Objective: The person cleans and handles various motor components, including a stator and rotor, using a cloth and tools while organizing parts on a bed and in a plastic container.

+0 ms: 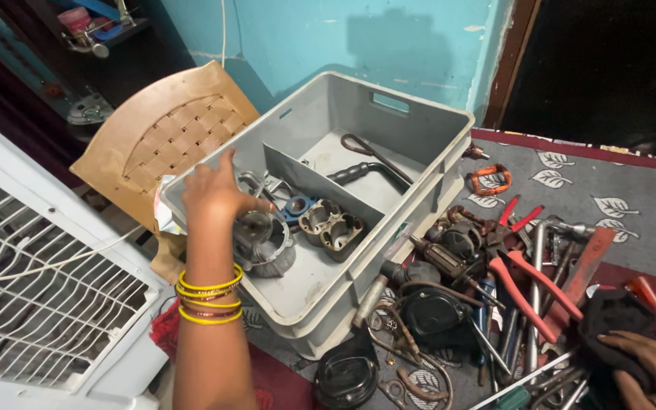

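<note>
Sorting tools on a leaf-patterned grey rug (616, 190) by a turquoise wall (389, 45).
Left hand (214, 193), fingers curled, grips a round metal part (262, 241) inside the grey crate (427, 125); right hand (647, 368) lies flat on black cloth (609, 319), beside pliers (525, 281).

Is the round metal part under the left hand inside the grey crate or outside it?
Inside. The round metal part sits on the grey crate floor, with the left hand over it.

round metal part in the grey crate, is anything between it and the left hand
Nothing visible. The left hand is already down on the round metal part in the near compartment of the grey crate, fingers at its rim. The twin-bore metal block lies beside it, not between them.
</note>
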